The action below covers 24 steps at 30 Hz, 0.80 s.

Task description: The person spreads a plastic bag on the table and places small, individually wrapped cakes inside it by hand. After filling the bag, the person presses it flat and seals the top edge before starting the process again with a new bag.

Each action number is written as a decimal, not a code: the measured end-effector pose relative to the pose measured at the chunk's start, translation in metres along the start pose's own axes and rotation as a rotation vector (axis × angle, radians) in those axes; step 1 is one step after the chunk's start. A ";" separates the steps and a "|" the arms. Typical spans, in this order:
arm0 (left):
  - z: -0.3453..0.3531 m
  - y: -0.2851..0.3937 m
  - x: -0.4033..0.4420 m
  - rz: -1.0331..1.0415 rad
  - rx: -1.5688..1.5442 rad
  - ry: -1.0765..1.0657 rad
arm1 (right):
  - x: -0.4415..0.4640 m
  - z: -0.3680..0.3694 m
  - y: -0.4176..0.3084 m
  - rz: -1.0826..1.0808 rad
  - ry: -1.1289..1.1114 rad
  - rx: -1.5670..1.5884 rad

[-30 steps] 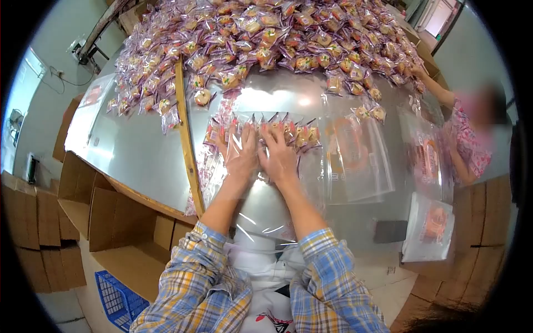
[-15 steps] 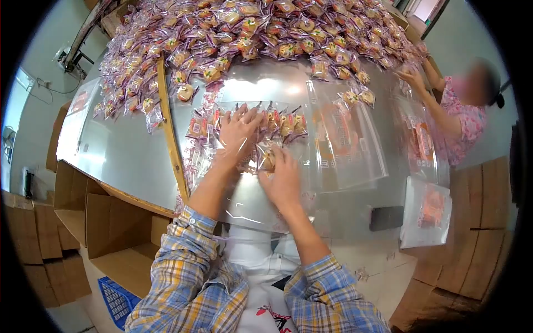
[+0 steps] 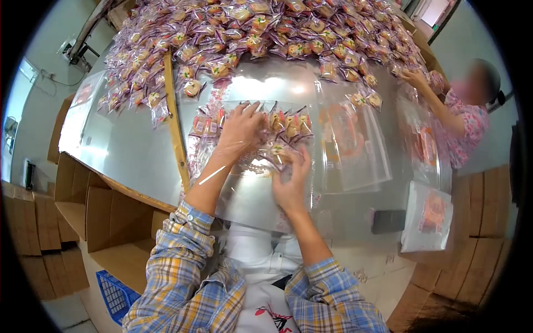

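A large clear plastic bag (image 3: 244, 205) lies on the metal table in front of me, with a row of individually wrapped cookies (image 3: 291, 124) near its far end. My left hand (image 3: 243, 130) rests on the middle of that row, fingers stretched forward over the packets; its forearm appears to reach in under the clear film. Just below the row, my right hand (image 3: 293, 180) pinches a single wrapped cookie (image 3: 279, 151) between thumb and fingers. Part of the row is hidden beneath my left hand.
A big heap of wrapped cookies (image 3: 255, 33) covers the table's far side. A wooden strip (image 3: 176, 127) runs along the left. Flat printed bags (image 3: 355, 144), a dark phone-like slab (image 3: 388, 221) and a bag stack (image 3: 427, 216) lie right. A co-worker (image 3: 463, 122) reaches in; an open carton (image 3: 119, 227) stands left.
My right hand and the wrapped cookie in it have moved slightly right and up, toward the row. My left hand stays over the packets. The view has shifted a little.
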<state>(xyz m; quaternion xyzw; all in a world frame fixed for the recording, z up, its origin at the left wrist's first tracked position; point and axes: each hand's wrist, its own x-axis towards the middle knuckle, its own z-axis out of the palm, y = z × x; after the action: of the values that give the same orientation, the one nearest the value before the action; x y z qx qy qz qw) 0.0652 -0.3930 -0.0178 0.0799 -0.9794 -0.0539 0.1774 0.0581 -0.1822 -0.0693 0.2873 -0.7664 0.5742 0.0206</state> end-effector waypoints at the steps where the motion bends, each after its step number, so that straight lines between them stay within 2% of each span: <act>1: -0.005 0.002 0.000 -0.006 -0.011 -0.028 | -0.001 0.005 -0.003 0.050 0.053 0.091; 2: 0.001 -0.001 -0.002 0.003 0.033 -0.029 | -0.002 0.008 -0.006 0.102 0.109 0.179; 4: 0.009 -0.003 -0.003 0.021 0.120 -0.029 | 0.002 0.012 -0.015 0.127 0.138 0.122; 7: 0.003 0.005 -0.004 -0.099 0.067 -0.182 | 0.013 0.015 -0.013 0.197 0.167 -0.049; 11: 0.025 -0.002 -0.009 -0.054 0.105 -0.033 | 0.017 0.013 -0.010 0.171 0.137 -0.217; 14: 0.023 -0.003 -0.011 -0.028 0.062 -0.037 | 0.011 0.001 -0.021 0.267 -0.045 -0.046; 17: 0.019 0.005 -0.011 -0.023 0.122 -0.048 | 0.002 0.011 -0.021 0.286 0.010 0.374; 18: 0.009 0.010 -0.009 -0.067 0.147 -0.176 | 0.003 0.011 -0.027 0.292 -0.002 0.402; 20: 0.015 0.007 -0.011 -0.041 0.114 -0.104 | 0.005 0.010 -0.039 0.306 -0.021 0.461; 23: 0.021 0.003 -0.011 -0.033 0.113 -0.057 | 0.010 0.019 -0.021 0.210 -0.125 0.602; 24: 0.023 0.004 -0.011 -0.038 0.119 -0.051 | 0.017 0.018 -0.036 0.292 -0.120 0.649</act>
<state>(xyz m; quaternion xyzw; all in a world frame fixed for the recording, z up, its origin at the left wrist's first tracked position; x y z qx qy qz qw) 0.0665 -0.3858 -0.0420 0.1074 -0.9834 -0.0009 0.1465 0.0655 -0.2114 -0.0381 0.1994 -0.5770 0.7666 -0.1992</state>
